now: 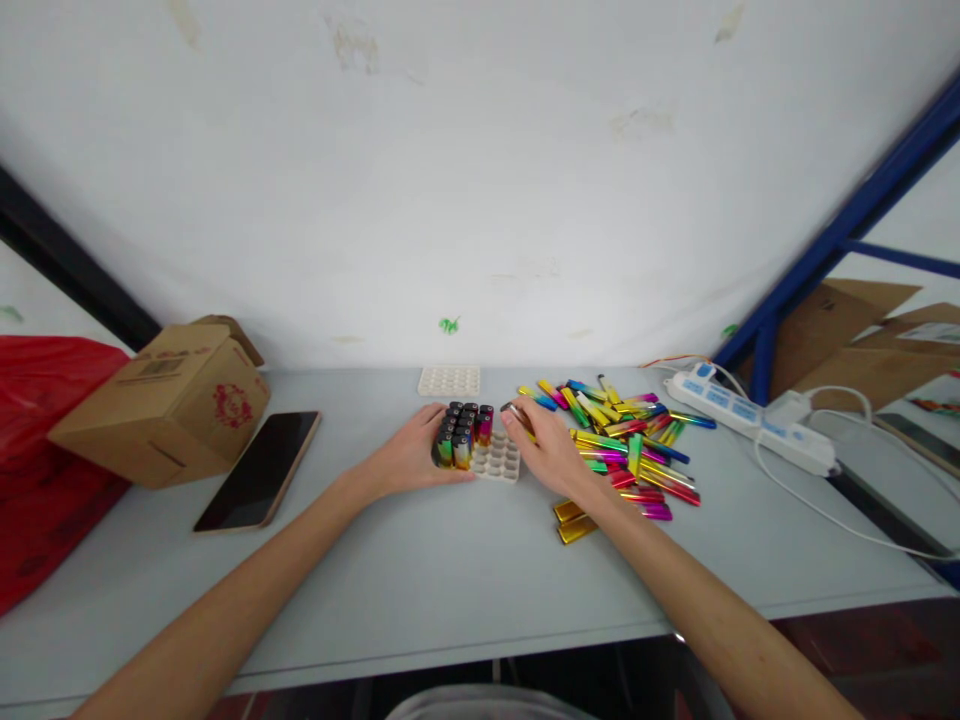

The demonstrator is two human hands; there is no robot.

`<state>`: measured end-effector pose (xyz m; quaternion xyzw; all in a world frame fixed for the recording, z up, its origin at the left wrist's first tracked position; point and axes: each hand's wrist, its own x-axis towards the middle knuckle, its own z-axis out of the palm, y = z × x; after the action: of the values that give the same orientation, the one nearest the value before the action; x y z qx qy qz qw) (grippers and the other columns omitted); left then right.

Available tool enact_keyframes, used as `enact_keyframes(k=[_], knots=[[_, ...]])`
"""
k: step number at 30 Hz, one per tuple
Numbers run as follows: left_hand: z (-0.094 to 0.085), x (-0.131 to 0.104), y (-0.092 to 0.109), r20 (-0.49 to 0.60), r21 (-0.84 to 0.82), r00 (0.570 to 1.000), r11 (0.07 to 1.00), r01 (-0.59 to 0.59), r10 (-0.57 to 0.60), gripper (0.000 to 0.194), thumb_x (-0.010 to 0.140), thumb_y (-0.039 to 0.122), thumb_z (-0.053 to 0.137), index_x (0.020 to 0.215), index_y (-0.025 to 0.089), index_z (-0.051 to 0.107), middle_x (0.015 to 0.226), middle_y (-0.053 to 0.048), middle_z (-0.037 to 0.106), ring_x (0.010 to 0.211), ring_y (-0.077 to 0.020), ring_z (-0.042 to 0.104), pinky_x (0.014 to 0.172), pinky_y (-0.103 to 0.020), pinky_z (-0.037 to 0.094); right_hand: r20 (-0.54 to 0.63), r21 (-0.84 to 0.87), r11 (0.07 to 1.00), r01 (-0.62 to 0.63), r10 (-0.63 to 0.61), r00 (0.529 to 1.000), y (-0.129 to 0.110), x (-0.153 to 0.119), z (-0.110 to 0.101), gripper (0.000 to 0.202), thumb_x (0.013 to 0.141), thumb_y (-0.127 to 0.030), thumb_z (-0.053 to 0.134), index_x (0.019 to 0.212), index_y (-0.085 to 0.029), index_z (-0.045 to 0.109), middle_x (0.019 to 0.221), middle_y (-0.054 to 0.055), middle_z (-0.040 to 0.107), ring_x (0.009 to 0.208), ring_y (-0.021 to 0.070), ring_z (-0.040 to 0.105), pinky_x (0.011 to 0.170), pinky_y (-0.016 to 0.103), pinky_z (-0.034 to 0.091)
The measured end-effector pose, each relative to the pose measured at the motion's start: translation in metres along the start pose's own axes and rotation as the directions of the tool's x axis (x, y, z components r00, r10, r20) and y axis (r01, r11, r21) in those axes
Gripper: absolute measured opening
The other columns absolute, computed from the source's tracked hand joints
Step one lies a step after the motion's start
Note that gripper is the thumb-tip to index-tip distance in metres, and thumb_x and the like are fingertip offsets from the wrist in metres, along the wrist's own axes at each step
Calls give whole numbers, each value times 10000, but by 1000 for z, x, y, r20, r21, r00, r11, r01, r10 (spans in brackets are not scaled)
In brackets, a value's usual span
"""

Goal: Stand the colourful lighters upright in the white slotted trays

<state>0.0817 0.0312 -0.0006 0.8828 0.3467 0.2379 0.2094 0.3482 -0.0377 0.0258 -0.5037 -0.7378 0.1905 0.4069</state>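
Observation:
Several black-topped metallic lighters [459,435] stand upright in the left part of a white tray with round pockets [496,458]; pockets at its right are bare. My left hand [414,450] curves around the left side of the lighters and the tray, thumb along the front edge. My right hand [541,440], over the tray's right edge, is closed on a lighter [517,413] held tilted between thumb and fingers. Right of the tray, partly behind my right forearm, lies a loose pile of shiny multicoloured lighters [637,440].
A second white tray [448,381] lies near the wall. At left are a cardboard box [165,400], a dark-screened phone [259,472] and a red bag [45,450]. A white power strip [750,415] with cables and a blue frame [847,230] stand at right.

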Motion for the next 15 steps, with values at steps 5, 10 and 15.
enact_keyframes(k=[5, 10, 15], knots=[[-2, 0, 3, -6, 0, 1000, 1000, -9, 9, 812, 747, 590, 1006, 1417, 235, 714, 1423, -125, 763, 1423, -406, 679, 1290, -543, 562, -14, -69, 988, 134, -136, 991, 0, 0, -7, 256, 1186, -399, 493, 1076, -241, 663, 1044, 89, 689, 994, 267, 647, 951, 385, 532], [-1, -1, 0, -14, -25, 1000, 1000, -17, 17, 819, 749, 612, 1008, 1411, 227, 716, 1429, -137, 753, 1420, -407, 677, 1291, -552, 553, 1, -104, 974, 202, -203, 979, 1, -1, -13, 249, 1192, -355, 513, 1143, -230, 723, 1096, 109, 697, 1083, 280, 672, 996, 392, 558], [2, 0, -2, -18, -29, 1000, 999, -14, 13, 818, 735, 623, 1015, 1393, 243, 713, 1412, -120, 752, 1412, -403, 675, 1289, -543, 549, -18, -44, 974, 224, -225, 974, 6, 1, -11, 279, 1178, -436, 598, 1084, -224, 753, 989, 74, 756, 924, 242, 714, 891, 359, 588]])
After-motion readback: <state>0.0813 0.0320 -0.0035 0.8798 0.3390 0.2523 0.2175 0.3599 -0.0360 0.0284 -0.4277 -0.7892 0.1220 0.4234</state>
